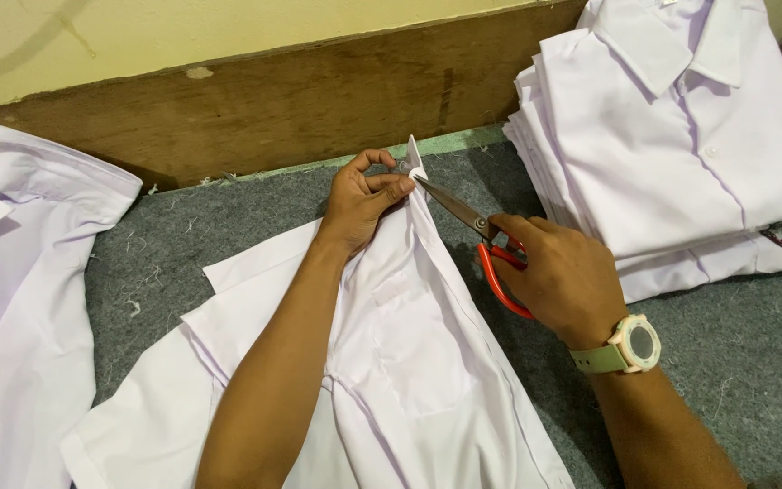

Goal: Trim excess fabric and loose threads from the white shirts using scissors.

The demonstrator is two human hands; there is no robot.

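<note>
— Scissors, the red-handled metal pair [481, 237]: where are they?

— In the right hand [561, 279], which is closed through the red loops. The blades point up and left, their tips at the raised corner of the white cotton shirt [409, 362] lying on the table [717, 362], a surface covered in grey felt.

— And the left hand [364, 201]?

— It is closed in a pinch on that same shirt corner, thumb and fingers curled around the fabric and lifting it into a small peak right beside the blade tips. The forearm lies across the shirt's front.

— How does the shirt lie?

— Spread open in the middle of the table, chest pocket facing up, one sleeve stretching towards the left.

— What else is there?

— A neat stack of folded white shirts [672, 136] at the upper right, collar on top, well apart from the hands. A loose white shirt [20, 299] lies crumpled at the left edge. A pale green wristwatch [626, 349] sits on the right wrist. Behind the table runs a dark brown wooden board [273, 100]. Bits of thread are scattered over the felt.
</note>
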